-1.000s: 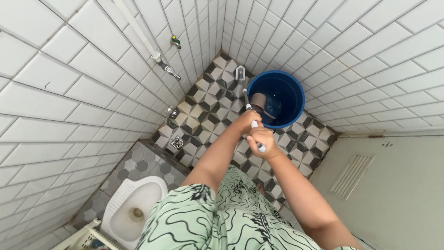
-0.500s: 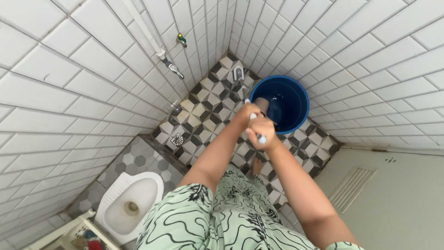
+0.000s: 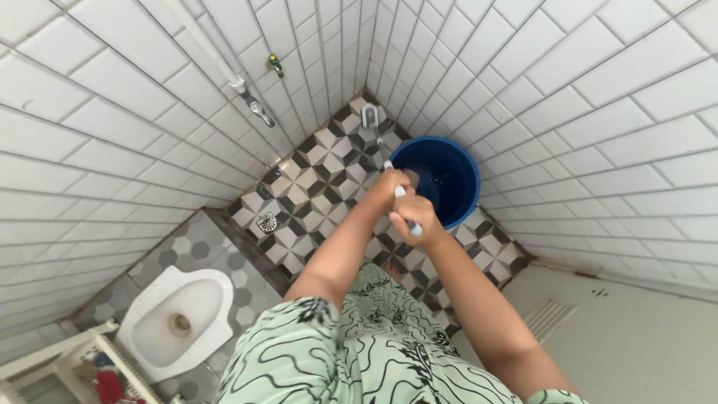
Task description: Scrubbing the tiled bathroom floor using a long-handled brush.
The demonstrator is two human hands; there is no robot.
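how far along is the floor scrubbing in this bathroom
Done so far: hard to judge; the patterned floor shows no foam or obvious wet streaks. In hand: the left hand and right hand both grip the long-handled brush, its head on the floor in the far corner beside the blue bucket. Left: the tiles nearer the drain and around the squat toilet look untouched.

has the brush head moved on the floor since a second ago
Yes. The brush head now sits nearer the wall corner, farther from the blue bucket rim than before, both hands on the handle.
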